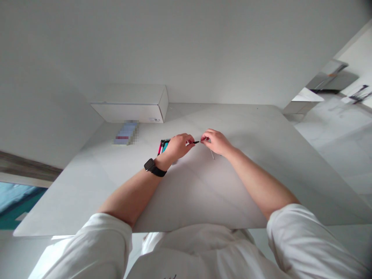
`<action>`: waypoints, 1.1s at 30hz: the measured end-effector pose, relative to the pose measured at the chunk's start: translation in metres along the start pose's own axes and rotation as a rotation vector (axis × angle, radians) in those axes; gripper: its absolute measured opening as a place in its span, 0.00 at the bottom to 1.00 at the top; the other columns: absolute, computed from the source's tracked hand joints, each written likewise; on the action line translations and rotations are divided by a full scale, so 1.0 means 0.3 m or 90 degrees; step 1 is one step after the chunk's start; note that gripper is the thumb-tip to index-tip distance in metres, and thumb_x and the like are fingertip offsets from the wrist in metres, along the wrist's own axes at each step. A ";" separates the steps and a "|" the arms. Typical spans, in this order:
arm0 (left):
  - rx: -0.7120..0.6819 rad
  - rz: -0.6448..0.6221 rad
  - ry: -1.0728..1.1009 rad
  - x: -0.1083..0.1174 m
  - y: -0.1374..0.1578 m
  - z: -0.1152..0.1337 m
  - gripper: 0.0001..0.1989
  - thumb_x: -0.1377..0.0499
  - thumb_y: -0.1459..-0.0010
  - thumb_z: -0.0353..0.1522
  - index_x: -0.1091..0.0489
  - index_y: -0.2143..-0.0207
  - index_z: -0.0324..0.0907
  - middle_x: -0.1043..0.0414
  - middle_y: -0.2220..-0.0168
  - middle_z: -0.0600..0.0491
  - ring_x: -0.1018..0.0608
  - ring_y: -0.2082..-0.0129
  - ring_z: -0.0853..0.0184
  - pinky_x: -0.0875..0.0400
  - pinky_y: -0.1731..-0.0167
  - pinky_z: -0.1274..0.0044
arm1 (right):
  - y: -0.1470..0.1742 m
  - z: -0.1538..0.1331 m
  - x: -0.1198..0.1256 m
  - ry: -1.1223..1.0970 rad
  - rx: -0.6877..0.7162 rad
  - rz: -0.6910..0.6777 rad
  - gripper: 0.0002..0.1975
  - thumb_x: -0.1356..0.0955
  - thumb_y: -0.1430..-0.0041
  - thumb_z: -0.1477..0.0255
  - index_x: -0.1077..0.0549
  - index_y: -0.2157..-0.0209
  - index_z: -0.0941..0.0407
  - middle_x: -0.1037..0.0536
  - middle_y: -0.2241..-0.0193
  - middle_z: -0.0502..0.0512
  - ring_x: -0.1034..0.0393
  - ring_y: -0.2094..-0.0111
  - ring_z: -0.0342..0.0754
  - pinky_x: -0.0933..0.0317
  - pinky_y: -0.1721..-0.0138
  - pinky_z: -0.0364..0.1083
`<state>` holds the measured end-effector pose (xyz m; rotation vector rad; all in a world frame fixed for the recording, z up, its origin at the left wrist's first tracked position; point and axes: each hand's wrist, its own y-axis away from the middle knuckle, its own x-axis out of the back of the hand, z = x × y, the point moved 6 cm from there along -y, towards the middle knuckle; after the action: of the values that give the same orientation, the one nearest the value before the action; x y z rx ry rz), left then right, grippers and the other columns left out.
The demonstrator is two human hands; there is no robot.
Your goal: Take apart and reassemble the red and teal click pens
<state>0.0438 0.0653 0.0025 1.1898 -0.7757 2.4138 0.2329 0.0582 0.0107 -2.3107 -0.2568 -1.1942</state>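
Black and thin, a small pen part (pixel 196 142) stuck out between both hands above the white tabletop (pixel 261 128). The left hand (pixel 178 146) was closed around coloured pens (pixel 163 146). The right hand (pixel 215 142) pinched the black tip, fingers curled.
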 end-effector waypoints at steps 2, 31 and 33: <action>-0.001 -0.003 0.017 -0.001 -0.001 0.002 0.06 0.36 0.35 0.37 0.21 0.59 0.46 0.20 0.60 0.50 0.21 0.61 0.61 0.30 0.58 0.72 | -0.002 -0.011 0.002 -0.022 0.004 0.001 0.02 0.27 0.35 0.72 0.20 0.64 0.52 0.21 0.62 0.53 0.26 0.62 0.47 0.35 0.56 0.46; 0.138 0.061 0.409 -0.022 -0.048 -0.110 0.15 0.36 0.38 0.42 0.23 0.56 0.41 0.18 0.60 0.47 0.18 0.60 0.64 0.26 0.55 0.71 | 0.022 0.114 -0.065 0.242 -0.081 -0.142 0.02 0.23 0.39 0.68 0.16 0.63 0.49 0.18 0.59 0.57 0.26 0.54 0.56 0.38 0.52 0.52; 0.139 0.066 0.416 -0.020 -0.048 -0.112 0.15 0.35 0.38 0.42 0.23 0.57 0.41 0.18 0.61 0.48 0.19 0.61 0.64 0.26 0.56 0.72 | 0.020 0.100 -0.059 0.250 -0.080 -0.147 0.04 0.25 0.35 0.67 0.16 0.60 0.50 0.18 0.58 0.56 0.26 0.53 0.55 0.38 0.51 0.52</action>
<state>0.0341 0.0966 -0.0146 0.3610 -0.3789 2.7734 0.2457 0.0703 -0.0199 -2.1311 -0.3167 -1.7930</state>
